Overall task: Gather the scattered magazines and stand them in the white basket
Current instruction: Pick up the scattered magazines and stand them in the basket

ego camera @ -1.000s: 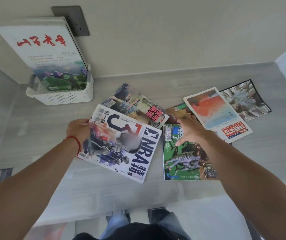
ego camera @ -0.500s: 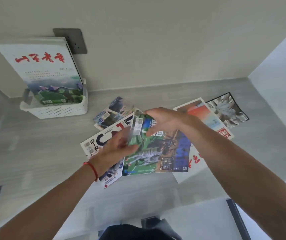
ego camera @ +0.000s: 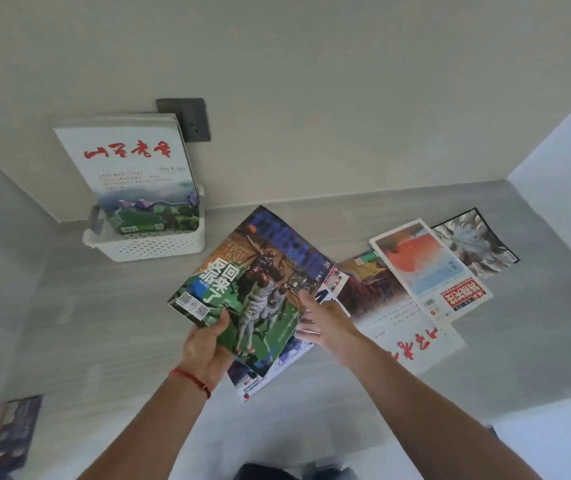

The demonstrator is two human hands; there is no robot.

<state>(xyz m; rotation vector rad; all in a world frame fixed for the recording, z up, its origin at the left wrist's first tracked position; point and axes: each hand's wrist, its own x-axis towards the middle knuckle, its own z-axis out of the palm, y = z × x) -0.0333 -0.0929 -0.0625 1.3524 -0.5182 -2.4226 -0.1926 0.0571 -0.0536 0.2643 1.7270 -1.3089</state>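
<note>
The left hand (ego camera: 204, 351) grips the lower corner of the green basketball magazine (ego camera: 246, 282), thumb on its cover, above the grey floor (ego camera: 104, 323); large Chinese characters are there, hard to read. The right hand (ego camera: 325, 323) has relaxed, spread fingers at the magazine's edge. The white basket (ego camera: 152, 245) holds one standing magazine (ego camera: 128, 168) with red calligraphy.

Our left hand (ego camera: 204, 351): fingers curled, thumb on top, gripping, red string at the wrist. Our right hand (ego camera: 325, 323): fingers extended and spread, palm down, forearm reaching forward.
</note>
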